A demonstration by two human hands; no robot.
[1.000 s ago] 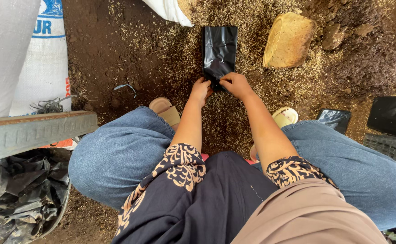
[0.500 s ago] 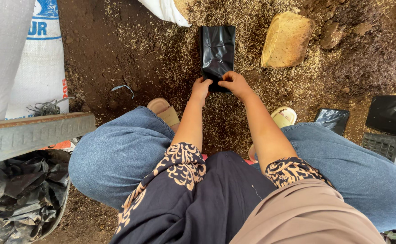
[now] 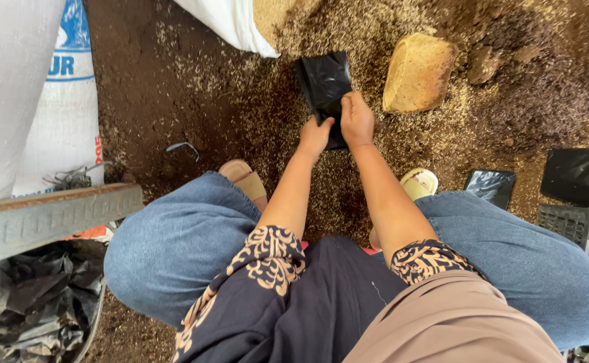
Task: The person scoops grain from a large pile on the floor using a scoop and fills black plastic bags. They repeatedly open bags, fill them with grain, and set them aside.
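Both hands meet at upper centre of the frame. Left hand [image 3: 316, 136] grips the lower left edge of a small black plastic bag [image 3: 326, 82], fingers closed on the film. Right hand [image 3: 357, 121] clamps the lower right edge of the same bag, fingers curled over it. Bag position: upper centre, flat on or just over the ground, its far end pointing toward the top of the frame.

Surface: bare ground [image 3: 153, 107] of dark brown soil, with a scatter of pale husks [image 3: 267, 114] densest around the bag and toward the upper right. No walls or ceiling appear; whether the place is roofed cannot be told.

Item count, left to right:

1. White woven sacks, two at left: one large sack [image 3: 5, 87] at the frame edge, one with blue print [image 3: 69, 114] beside it.
2. One grey ribbed bar [image 3: 52, 218] at middle left.
3. One heap of crumpled black plastic [image 3: 32, 302] at lower left.
4. One further white sack [image 3: 234, 23] at top centre, open end spilling husks.
5. Sandalled feet, two: one [image 3: 244, 178] left of the arms, one [image 3: 421, 181] right of them.
6. One tan stone [image 3: 417, 72] just right of the held bag.
7. Spare black bags, two at right: one small [image 3: 489, 187], one larger [image 3: 577, 175].
8. One dark slotted crate [image 3: 567, 222] at the right edge.
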